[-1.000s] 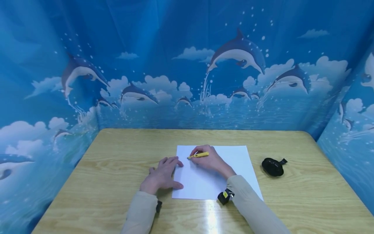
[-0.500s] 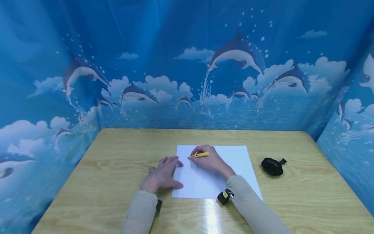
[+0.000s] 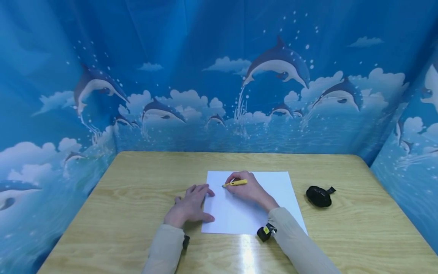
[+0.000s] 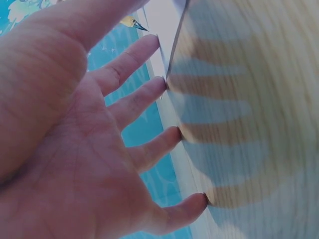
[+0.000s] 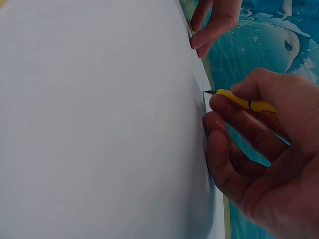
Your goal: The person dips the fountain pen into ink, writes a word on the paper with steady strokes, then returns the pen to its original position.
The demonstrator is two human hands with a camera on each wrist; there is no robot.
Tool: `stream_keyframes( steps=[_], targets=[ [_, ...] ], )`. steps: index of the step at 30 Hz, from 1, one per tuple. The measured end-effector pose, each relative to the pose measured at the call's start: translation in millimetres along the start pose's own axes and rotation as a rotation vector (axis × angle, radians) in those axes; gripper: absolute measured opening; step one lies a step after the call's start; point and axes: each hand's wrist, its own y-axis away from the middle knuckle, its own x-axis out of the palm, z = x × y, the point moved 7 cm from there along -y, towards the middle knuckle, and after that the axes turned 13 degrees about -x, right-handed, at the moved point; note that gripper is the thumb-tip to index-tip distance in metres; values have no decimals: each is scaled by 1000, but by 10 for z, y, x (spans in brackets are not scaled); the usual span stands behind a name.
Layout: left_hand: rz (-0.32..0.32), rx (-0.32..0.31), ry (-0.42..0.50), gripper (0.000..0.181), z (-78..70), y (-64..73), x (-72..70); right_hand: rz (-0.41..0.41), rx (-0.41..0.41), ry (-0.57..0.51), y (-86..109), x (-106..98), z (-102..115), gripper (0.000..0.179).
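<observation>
A white sheet of paper [image 3: 236, 213] lies on the wooden table. My right hand [image 3: 248, 187] pinches a yellow pen [image 3: 238, 182] between thumb and fingers, its dark tip at the paper's upper left part. A short thin line shows just left of the tip. In the right wrist view the yellow pen [image 5: 254, 105] has a dark nib touching or nearly touching the sheet. My left hand [image 3: 189, 205] rests with spread fingers across the paper's left edge. Its fingertips press on the table and the sheet's border in the left wrist view, where the palm [image 4: 89, 164] faces the camera.
To the right of the paper, a glossy black object [image 3: 319, 196] with a small tab lies on the table [image 3: 137, 190]; its kind is unclear. A blue curtain [image 3: 205, 76] printed with dolphins hangs behind the table and along both sides.
My right hand has moved slightly to the right with the pen, and a short thin line now shows left of the tip. My left hand has stayed in place.
</observation>
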Motion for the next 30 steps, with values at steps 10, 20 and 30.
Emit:
stream_keyframes(
  steps=[10, 20, 30],
  targets=[
    [6, 1, 2, 63, 7, 0, 6, -21, -6, -15, 47, -36, -16, 7],
    [6, 8, 6, 63, 10, -10, 9, -20, -11, -30, 65, -43, -16, 7],
    [9, 18, 13, 63, 6, 12, -3, -20, -6, -29, 66, -48, -11, 7]
  ],
)
